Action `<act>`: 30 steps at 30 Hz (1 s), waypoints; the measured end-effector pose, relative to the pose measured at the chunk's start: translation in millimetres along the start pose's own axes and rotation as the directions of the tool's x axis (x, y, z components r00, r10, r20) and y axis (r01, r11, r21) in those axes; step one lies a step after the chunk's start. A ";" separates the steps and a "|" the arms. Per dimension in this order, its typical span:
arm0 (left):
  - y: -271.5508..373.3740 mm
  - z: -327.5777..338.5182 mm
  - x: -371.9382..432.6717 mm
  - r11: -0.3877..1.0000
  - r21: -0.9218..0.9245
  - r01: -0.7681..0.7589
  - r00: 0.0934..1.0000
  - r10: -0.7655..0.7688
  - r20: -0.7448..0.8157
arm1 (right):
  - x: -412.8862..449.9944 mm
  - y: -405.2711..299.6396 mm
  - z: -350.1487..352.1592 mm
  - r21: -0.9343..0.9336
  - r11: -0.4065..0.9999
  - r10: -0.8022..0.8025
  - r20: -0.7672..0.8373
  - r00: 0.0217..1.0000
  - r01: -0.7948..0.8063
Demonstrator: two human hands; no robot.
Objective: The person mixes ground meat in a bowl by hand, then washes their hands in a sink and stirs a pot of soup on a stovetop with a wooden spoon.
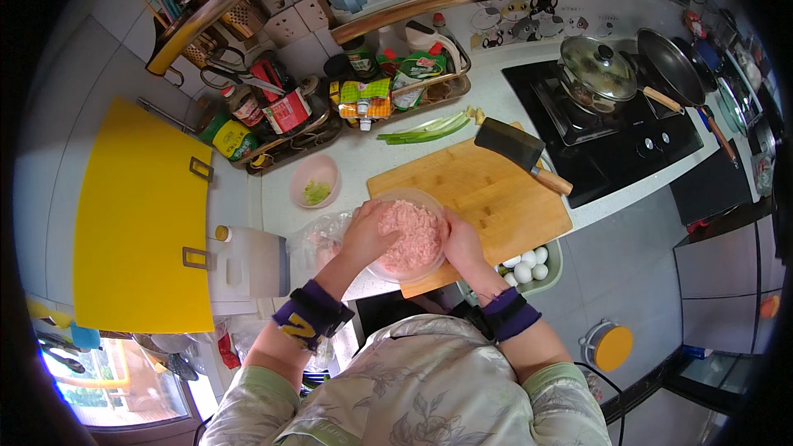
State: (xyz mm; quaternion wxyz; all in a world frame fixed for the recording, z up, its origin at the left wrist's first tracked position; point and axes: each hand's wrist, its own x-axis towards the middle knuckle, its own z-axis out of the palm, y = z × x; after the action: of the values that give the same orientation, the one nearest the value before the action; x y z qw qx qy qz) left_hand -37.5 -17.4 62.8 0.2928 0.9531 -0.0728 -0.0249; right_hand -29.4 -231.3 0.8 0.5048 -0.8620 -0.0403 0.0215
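Observation:
A clear bowl (406,277) full of pink minced meat (409,232) is between my two hands, over the near left edge of a wooden cutting board (495,198). My left hand (370,232) grips the bowl's left side, its thumb reaching over the meat. Against the right side of the rim, my right hand (463,241) holds the bowl too. Just left of it lies a clear plastic bag (319,235) with something pink inside. A cleaver (511,145) with a wooden handle rests across the board's far right corner.
Beyond the board lie green onions (427,129) and ginger pieces (476,114). A pink bowl (316,179) holds chopped greens. A lidded pot (598,74) stands on the gas stove (588,161). White eggs (526,266) fill a green container at the counter's front. A plastic jug (254,266) stands left.

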 end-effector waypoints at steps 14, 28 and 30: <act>9.6 -7.4 24.8 0.857 0.058 -0.512 0.779 0.435 0.452 | 4.3 -2.4 10.8 -0.002 0.999 -0.034 0.000 0.999 0.034; -7.5 -6.0 -14.1 0.984 0.063 -0.165 0.986 0.165 -0.005 | 1.1 -6.7 6.8 -0.054 0.997 -0.049 -0.003 0.999 0.049; -8.0 -0.8 -12.3 0.993 0.041 -0.111 0.994 0.111 0.011 | 3.1 -7.8 4.9 0.034 0.998 -0.050 -0.038 0.998 0.051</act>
State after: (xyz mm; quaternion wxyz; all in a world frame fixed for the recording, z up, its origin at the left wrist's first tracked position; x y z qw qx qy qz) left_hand -48.6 -8.5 59.1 0.2737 0.9533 -0.1274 -0.0115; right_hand -27.1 -223.1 5.2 0.5210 -0.8520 -0.0522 -0.0067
